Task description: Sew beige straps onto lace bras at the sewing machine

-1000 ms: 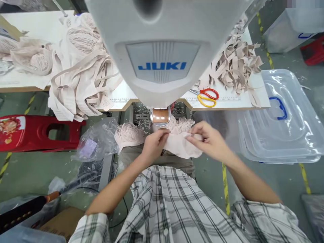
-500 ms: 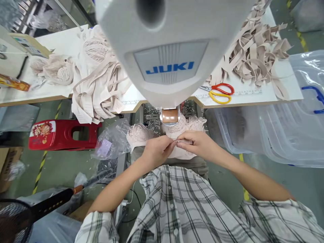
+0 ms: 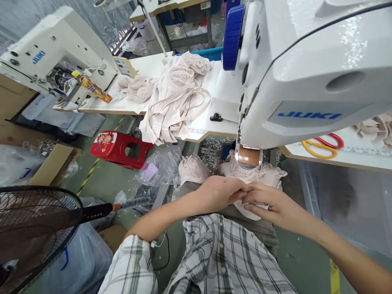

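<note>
Head view: left hand (image 3: 219, 190), right hand (image 3: 271, 201) meet at fabric (image 3: 261, 175), fingers curled, grip unclear; lap (image 3: 266, 229) probably supports it

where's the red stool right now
In the head view, the red stool is on the floor to the person's left, just below the white table edge in the picture, with a clear plastic bag close on its right.
</note>
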A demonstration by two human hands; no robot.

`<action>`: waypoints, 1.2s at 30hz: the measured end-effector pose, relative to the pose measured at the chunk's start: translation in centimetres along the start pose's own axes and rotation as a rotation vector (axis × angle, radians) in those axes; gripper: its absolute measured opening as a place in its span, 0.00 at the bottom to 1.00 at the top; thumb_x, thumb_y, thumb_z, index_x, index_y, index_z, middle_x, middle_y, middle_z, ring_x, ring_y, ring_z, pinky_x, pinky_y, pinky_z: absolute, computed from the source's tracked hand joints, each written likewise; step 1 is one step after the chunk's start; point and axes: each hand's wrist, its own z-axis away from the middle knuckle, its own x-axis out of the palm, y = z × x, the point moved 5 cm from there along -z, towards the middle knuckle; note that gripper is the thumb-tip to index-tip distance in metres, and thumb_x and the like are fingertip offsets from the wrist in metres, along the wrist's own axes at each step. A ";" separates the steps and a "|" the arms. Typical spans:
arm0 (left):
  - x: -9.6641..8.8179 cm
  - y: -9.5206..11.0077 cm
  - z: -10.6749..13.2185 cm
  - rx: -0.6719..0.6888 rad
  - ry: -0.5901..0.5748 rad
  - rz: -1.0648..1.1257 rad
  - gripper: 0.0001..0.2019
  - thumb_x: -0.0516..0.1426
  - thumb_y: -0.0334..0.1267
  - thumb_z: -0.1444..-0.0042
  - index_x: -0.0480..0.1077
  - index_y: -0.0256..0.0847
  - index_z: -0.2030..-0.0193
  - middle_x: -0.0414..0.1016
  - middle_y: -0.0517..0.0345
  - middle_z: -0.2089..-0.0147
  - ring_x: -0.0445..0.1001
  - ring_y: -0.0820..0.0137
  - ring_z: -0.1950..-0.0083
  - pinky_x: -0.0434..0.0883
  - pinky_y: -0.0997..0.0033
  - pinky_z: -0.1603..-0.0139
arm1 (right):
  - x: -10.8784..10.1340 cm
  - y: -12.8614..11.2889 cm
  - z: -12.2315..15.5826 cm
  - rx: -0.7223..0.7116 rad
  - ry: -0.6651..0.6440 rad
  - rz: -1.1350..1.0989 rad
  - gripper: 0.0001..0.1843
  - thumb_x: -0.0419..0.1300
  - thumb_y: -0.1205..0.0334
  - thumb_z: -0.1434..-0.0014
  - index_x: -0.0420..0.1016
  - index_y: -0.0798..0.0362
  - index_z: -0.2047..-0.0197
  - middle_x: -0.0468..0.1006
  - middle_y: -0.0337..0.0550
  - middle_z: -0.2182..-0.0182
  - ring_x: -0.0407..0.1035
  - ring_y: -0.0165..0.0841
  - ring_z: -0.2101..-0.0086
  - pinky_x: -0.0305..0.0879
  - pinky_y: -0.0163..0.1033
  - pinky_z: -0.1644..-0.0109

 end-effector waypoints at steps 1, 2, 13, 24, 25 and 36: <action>-0.1 0.1 0.0 0.002 0.035 0.042 0.08 0.53 0.36 0.32 0.73 0.40 0.56 0.80 0.56 0.65 0.78 0.70 0.64 0.70 0.75 0.64 | 0.1 -0.4 -0.1 -0.041 -0.011 0.029 0.10 0.56 0.62 0.33 0.79 0.48 0.63 0.81 0.44 0.62 0.76 0.33 0.63 0.73 0.37 0.63; -0.2 0.1 0.1 0.000 0.073 0.093 0.08 0.53 0.36 0.33 0.73 0.40 0.56 0.81 0.54 0.63 0.79 0.70 0.62 0.72 0.75 0.62 | 0.2 -0.7 -0.1 -0.079 -0.008 0.064 0.10 0.56 0.64 0.33 0.78 0.49 0.63 0.80 0.42 0.66 0.75 0.32 0.66 0.72 0.36 0.65; -0.7 0.0 -0.2 -0.219 0.078 0.199 0.07 0.56 0.28 0.38 0.75 0.40 0.62 0.80 0.56 0.62 0.77 0.69 0.61 0.73 0.71 0.57 | 0.9 -1.5 0.4 -0.222 0.279 0.339 0.10 0.55 0.70 0.35 0.76 0.49 0.60 0.82 0.45 0.67 0.76 0.34 0.68 0.73 0.38 0.66; 1.9 -1.6 -0.9 -0.332 0.322 0.689 0.09 0.54 0.40 0.35 0.73 0.38 0.58 0.78 0.53 0.62 0.76 0.69 0.63 0.74 0.70 0.62 | 0.1 -0.1 0.4 0.097 0.510 0.005 0.07 0.60 0.64 0.36 0.80 0.48 0.62 0.85 0.42 0.64 0.79 0.34 0.64 0.76 0.38 0.59; 1.7 -1.4 -0.9 -0.289 0.363 0.614 0.10 0.55 0.41 0.35 0.74 0.39 0.59 0.79 0.53 0.61 0.77 0.68 0.62 0.74 0.69 0.61 | 0.0 -0.1 0.4 0.110 0.505 0.004 0.07 0.59 0.64 0.36 0.80 0.48 0.62 0.85 0.42 0.64 0.79 0.34 0.64 0.76 0.38 0.59; 1.1 -0.5 -1.4 0.022 0.482 0.073 0.16 0.49 0.43 0.29 0.70 0.42 0.66 0.74 0.59 0.71 0.73 0.72 0.69 0.70 0.73 0.67 | -0.5 -0.2 0.8 0.215 0.466 -0.038 0.09 0.59 0.61 0.36 0.82 0.48 0.62 0.86 0.44 0.63 0.80 0.35 0.62 0.76 0.39 0.57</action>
